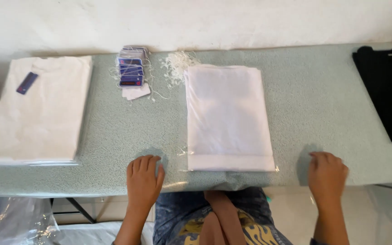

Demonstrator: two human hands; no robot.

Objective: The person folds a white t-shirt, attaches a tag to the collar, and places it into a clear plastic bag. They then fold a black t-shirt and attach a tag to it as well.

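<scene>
A folded white garment in a clear plastic bag point(227, 117) lies on the green speckled table point(314, 100), right in front of me. My left hand point(144, 176) rests flat on the table's near edge, just left of the bag, holding nothing. On the right of the bag, my right hand point(326, 174) rests on the near edge with fingers curled down, also holding nothing. Neither hand touches the bag.
A stack of folded white garments point(39, 111) with a blue tag point(27, 83) sits at the left. A pile of blue tags with strings point(131, 71) and white plastic fasteners point(175, 66) lie at the back. A black garment point(389, 88) lies at the right edge. A crumpled plastic bag point(17, 220) hangs below the table.
</scene>
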